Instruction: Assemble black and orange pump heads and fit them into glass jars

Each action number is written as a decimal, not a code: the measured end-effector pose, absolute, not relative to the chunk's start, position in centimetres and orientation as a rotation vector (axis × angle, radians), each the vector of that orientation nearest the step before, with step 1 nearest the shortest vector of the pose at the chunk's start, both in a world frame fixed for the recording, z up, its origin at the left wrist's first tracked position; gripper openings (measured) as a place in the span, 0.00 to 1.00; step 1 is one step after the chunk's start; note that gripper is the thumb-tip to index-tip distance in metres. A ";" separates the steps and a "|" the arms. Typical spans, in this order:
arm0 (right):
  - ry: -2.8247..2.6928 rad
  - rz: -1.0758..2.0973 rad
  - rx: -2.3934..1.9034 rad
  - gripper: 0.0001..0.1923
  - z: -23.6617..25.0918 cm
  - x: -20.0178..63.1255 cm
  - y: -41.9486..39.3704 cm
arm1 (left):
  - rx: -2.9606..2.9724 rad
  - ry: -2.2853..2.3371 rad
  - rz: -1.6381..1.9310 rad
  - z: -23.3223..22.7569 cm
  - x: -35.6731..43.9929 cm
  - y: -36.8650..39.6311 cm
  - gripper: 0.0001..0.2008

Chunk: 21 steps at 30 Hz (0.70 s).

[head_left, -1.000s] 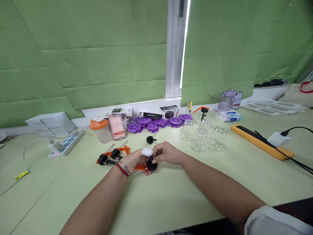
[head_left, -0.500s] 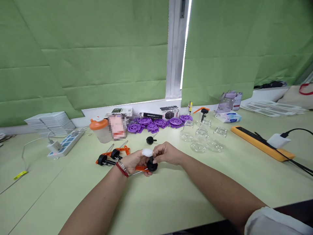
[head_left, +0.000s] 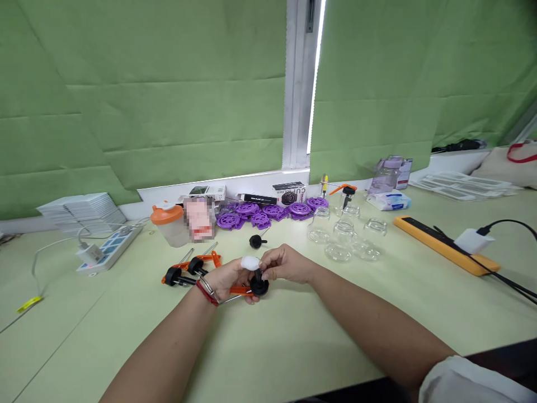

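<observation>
Fingers (head_left: 269,258) of left hand (head_left: 229,276) and right hand (head_left: 288,264) grasp one round-based, stemmed black fitting (head_left: 259,287).

Orange bar (head_left: 240,290) partly behind left hand (head_left: 229,277)

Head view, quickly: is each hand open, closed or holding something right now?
Left hand: holding the black-and-orange part.
Right hand: fingertips apparently closed on that part's black stem.
</observation>
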State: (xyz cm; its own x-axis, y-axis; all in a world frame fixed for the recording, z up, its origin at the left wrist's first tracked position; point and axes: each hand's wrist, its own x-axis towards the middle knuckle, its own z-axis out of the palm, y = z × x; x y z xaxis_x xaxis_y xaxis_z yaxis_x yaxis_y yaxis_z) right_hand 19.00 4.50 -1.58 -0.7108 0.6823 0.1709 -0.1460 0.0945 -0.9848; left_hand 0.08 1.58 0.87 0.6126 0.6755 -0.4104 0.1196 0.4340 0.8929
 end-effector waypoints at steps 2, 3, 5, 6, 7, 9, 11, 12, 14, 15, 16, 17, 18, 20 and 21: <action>-1.768 1.686 -0.524 0.14 -1.6 19.2 4.6 | 1.079 0.861 0.402 0.8 0.0 1.6 0.21; -1.771 1.683 -0.530 0.15 -1.7 19.2 4.7 | 1.074 0.857 0.401 0.8 0.0 1.6 0.21; -1.765 1.680 -0.540 0.15 -1.7 19.1 4.7 | 1.070 0.860 0.402 0.7 0.0 1.7 0.20; -1.756 1.682 -0.544 0.16 -1.6 19.0 4.6 | 1.071 0.866 0.405 0.7 0.0 1.7 0.20; -1.747 1.684 -0.548 0.16 -1.6 19.0 4.6 | 1.073 0.871 0.407 0.6 0.0 1.7 0.20; -1.733 1.689 -0.564 0.17 -1.6 18.8 4.5 | 1.082 0.877 0.412 0.6 0.0 1.6 0.19; -1.731 1.696 -0.583 0.17 -1.6 18.7 4.5 | 1.085 0.877 0.417 0.7 0.0 1.6 0.19; -1.730 1.702 -0.592 0.17 -1.6 18.7 4.5 | 1.085 0.873 0.417 0.7 0.1 1.6 0.20; -1.729 1.713 -0.610 0.17 -1.7 18.7 4.5 | 1.082 0.863 0.416 0.7 0.1 1.6 0.20; -1.729 1.717 -0.618 0.17 -1.7 18.8 4.6 | 1.080 0.860 0.415 0.7 0.1 1.6 0.20; -1.730 1.719 -0.623 0.17 -1.7 18.8 4.6 | 1.077 0.857 0.413 0.7 0.1 1.6 0.19; -1.734 1.719 -0.623 0.17 -1.7 18.9 4.6 | 1.074 0.858 0.411 0.8 0.1 1.6 0.19; -1.739 1.722 -0.617 0.17 -1.7 18.9 4.6 | 1.070 0.860 0.410 0.7 0.1 1.6 0.19; -1.753 1.733 -0.596 0.17 -1.7 19.0 4.6 | 1.066 0.865 0.411 0.7 0.1 1.6 0.20; -1.758 1.740 -0.587 0.17 -1.6 19.0 4.6 | 1.068 0.867 0.410 0.7 0.1 1.6 0.20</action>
